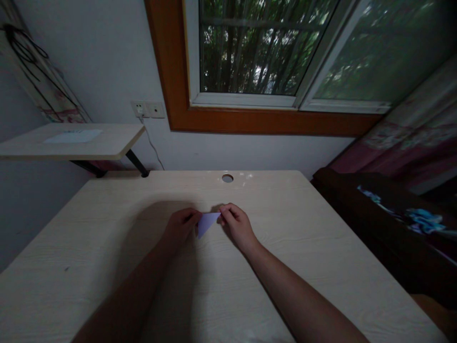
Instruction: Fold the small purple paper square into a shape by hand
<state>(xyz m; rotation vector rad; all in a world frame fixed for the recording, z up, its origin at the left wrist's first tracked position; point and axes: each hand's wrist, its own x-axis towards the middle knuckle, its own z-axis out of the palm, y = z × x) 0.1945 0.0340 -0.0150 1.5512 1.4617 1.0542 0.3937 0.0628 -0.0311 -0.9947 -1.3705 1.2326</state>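
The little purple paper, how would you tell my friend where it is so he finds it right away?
Find the big pale wooden desk under the window. Just this side of its round hole, the left hand and right hand pinch a small light-purple paper triangle between them. It is the only coloured thing on the desk.
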